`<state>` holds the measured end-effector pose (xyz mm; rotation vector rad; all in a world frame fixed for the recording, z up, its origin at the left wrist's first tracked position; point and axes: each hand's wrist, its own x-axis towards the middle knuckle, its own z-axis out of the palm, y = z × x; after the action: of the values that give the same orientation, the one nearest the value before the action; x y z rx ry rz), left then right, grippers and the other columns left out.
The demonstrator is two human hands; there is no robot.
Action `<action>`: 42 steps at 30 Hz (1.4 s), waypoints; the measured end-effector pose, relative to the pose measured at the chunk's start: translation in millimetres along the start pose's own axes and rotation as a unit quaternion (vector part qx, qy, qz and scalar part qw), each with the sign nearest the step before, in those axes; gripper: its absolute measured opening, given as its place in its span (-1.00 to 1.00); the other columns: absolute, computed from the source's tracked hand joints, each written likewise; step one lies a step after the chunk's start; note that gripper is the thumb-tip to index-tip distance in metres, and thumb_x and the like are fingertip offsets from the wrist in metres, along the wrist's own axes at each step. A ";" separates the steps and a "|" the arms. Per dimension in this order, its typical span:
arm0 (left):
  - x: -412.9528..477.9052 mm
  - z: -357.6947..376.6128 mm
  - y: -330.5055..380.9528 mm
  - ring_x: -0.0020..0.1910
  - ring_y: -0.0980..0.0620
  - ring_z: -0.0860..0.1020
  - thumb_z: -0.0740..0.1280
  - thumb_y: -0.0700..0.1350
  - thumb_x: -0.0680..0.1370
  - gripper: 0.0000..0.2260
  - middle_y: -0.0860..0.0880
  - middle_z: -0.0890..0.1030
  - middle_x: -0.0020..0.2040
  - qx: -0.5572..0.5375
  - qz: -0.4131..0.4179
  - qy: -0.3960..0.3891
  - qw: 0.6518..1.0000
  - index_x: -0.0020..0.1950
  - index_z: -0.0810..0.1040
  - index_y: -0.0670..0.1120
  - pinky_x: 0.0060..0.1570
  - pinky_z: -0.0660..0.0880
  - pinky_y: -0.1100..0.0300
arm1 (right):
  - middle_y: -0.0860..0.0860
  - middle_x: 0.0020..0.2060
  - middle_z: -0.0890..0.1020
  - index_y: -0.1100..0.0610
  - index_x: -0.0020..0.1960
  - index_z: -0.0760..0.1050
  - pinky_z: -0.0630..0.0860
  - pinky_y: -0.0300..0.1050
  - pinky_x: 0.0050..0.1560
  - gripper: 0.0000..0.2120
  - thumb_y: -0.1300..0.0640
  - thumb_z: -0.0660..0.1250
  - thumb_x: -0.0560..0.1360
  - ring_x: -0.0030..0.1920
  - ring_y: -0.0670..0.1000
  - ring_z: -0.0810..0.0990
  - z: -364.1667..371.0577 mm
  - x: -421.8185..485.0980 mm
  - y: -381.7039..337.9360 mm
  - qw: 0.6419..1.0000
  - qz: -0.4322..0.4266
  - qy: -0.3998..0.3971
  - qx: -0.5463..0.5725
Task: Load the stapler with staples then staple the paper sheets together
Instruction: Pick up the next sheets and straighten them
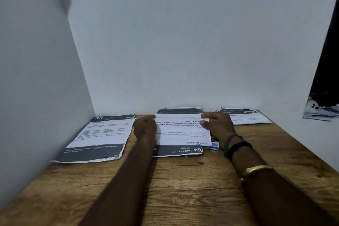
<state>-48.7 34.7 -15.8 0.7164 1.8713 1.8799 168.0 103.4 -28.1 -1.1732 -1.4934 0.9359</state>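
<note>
Sheets (180,135): L hand (145,126) pinches left edge, R hand (219,124) right edge.

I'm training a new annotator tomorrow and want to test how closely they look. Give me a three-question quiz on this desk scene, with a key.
1. True or false: the wooden desk holds only one stack of paper.
2. Which stack do the left hand and right hand grip at its far edge? A) leftmost B) middle C) rightmost
3. Fill in: a small blue-and-white item peeks out from under the middle stack, beside the ___ wrist.

Key: 1 false, there are three stacks; 2 B; 3 right.
</note>
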 end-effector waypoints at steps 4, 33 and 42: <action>-8.4 3.3 3.7 0.21 -0.12 0.61 0.28 -0.28 0.51 -0.72 -0.07 0.70 0.14 0.071 0.035 0.000 0.997 0.08 0.72 -0.06 0.26 0.48 0.12 | -0.01 -0.12 0.71 0.06 -0.09 0.73 0.44 -0.20 -0.03 -0.91 0.17 0.56 0.42 -0.02 0.03 0.64 2.0 -2.0 -3.3 0.990 -0.041 0.025 -0.135; -10.3 2.0 17.4 0.13 -0.10 0.51 0.40 -0.02 0.54 -0.88 -0.03 0.58 0.12 0.260 0.358 0.059 0.895 0.00 0.71 0.02 0.07 0.45 0.00 | 0.00 -0.20 0.69 0.09 -0.04 0.56 0.62 -0.06 -0.20 -0.92 0.19 0.30 0.59 -0.23 -0.07 0.70 10.1 -26.3 -41.8 0.956 -0.225 0.189 -0.007; -4.1 0.2 22.5 -0.01 -0.13 0.65 0.23 0.11 0.64 -0.69 -0.15 0.57 0.18 -0.115 0.000 -0.054 0.992 0.18 0.57 -0.09 0.07 0.61 -0.05 | 0.07 -0.24 0.70 0.24 -0.15 0.65 0.61 -0.06 -0.16 -0.81 0.15 0.33 0.52 -0.15 0.03 0.66 7.3 -27.3 -44.4 0.950 -0.236 0.199 0.045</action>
<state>-43.5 31.7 6.3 0.7253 1.5572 1.9743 152.7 66.4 6.0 -0.8213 -1.2987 0.4053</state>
